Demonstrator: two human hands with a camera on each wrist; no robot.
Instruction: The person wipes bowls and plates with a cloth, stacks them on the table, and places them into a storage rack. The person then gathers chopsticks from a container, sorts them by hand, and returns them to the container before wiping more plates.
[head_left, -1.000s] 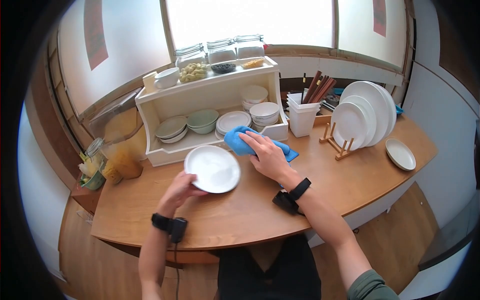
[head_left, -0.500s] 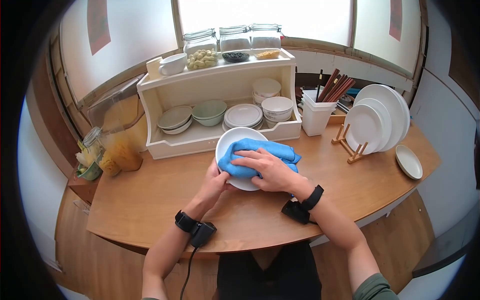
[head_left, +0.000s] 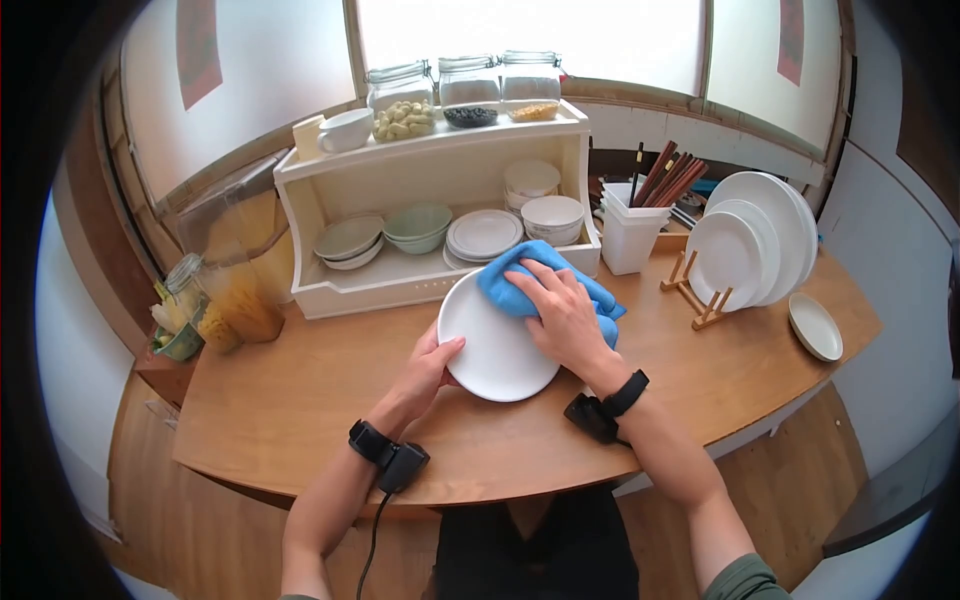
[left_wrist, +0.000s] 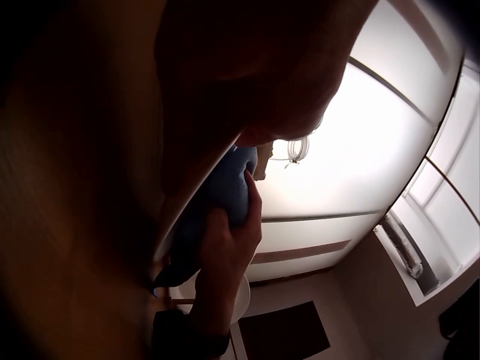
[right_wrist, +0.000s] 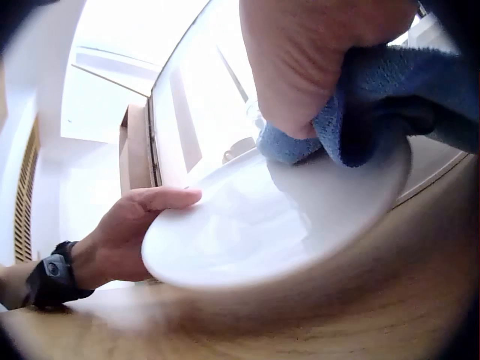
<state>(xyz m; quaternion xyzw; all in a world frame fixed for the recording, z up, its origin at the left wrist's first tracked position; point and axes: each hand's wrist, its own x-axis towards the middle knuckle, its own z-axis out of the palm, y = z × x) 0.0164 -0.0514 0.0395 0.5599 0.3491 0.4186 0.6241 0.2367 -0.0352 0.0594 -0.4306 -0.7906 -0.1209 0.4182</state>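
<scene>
A white plate (head_left: 495, 345) is tilted above the table, its left rim gripped by my left hand (head_left: 422, 368), thumb over the upper face and fingers underneath. My right hand (head_left: 568, 315) holds a bunched blue cloth (head_left: 500, 285) against the plate's upper right part. In the right wrist view the cloth (right_wrist: 300, 146) lies on the shiny plate (right_wrist: 262, 217) near its far rim, and the left thumb shows at the opposite edge. The left wrist view is dark, with the plate seen edge-on and the right hand (left_wrist: 232, 240) behind it on the cloth.
Behind the plate stands a white shelf (head_left: 380, 298) with bowls and plates, glass jars on top. To the right are a white chopstick holder (head_left: 630, 240), a wooden rack (head_left: 700, 300) with upright plates, and a small dish (head_left: 815, 327). Jars of pasta (head_left: 250, 305) stand at the left.
Both hands have brought plate and cloth together, after being apart a second ago. Since half a second ago, the cloth has slid from the plate's middle to its upper right edge.
</scene>
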